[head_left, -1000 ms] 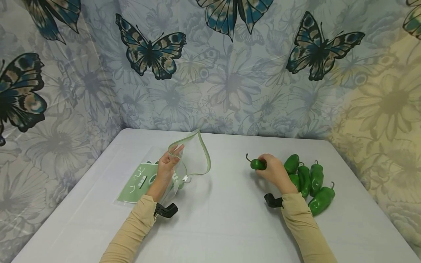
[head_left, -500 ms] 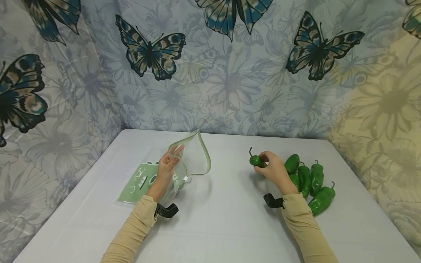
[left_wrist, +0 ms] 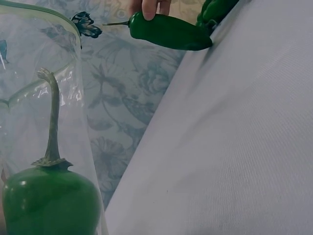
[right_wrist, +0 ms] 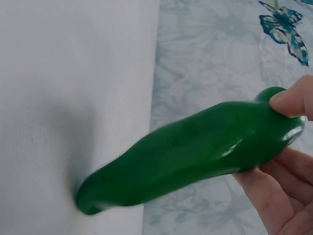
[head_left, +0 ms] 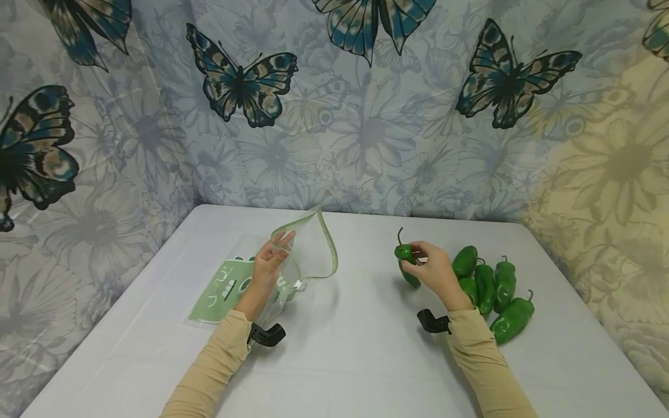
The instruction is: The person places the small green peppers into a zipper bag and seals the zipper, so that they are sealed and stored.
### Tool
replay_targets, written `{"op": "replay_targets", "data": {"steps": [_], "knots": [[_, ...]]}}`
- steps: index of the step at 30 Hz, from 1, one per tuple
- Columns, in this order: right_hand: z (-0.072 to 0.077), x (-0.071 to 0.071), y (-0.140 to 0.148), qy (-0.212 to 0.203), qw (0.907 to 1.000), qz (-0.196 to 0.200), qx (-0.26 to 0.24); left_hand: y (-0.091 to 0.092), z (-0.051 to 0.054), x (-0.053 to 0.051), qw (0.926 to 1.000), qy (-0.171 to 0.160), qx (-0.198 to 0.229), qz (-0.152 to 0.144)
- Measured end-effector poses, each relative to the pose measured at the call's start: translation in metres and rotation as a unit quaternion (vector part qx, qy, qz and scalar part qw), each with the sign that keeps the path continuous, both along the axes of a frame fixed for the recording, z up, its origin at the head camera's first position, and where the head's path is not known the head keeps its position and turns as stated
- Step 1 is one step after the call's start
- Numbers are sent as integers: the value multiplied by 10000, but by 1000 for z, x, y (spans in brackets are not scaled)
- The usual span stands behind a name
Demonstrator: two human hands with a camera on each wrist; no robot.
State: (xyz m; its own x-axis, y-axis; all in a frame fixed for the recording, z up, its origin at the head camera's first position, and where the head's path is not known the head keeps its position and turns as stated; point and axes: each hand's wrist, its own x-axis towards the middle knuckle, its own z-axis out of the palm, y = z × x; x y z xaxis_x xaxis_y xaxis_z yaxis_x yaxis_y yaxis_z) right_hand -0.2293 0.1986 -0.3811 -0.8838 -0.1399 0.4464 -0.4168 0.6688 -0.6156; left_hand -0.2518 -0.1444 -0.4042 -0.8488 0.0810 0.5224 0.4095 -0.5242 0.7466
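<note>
Right hand (head_left: 436,273) pinching green pepper (right_wrist: 190,152), tilted, left hand (head_left: 268,264) holding clear bag (head_left: 222,293)

The hand (right_wrist: 281,188) is pinching a green pepper (right_wrist: 190,154) by its thick end, the narrow end pointing lower left across the white worktop (right_wrist: 63,63); a butterfly (right_wrist: 286,29) is showing on the pale backdrop (right_wrist: 210,63).

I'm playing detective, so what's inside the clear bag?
A green pepper with a curved stem shows through the clear side of the bag. The left hand and the green print cover other parts, so I can't tell if there's more inside.
</note>
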Motion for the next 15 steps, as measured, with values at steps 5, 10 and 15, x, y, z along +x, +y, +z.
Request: {"op": "replay_targets", "data": {"steps": [5, 10, 15], "knots": [[2, 1, -1, 55, 9997, 76, -230, 2, 0, 0, 10000, -13, 35, -43], [7, 5, -4, -125, 9971, 353, -667, 1, 1, 1, 10000, -84, -17, -34], [11, 10, -9, -313, 9953, 351, -848, 1, 2, 1, 10000, -20, 2, -73]]}}
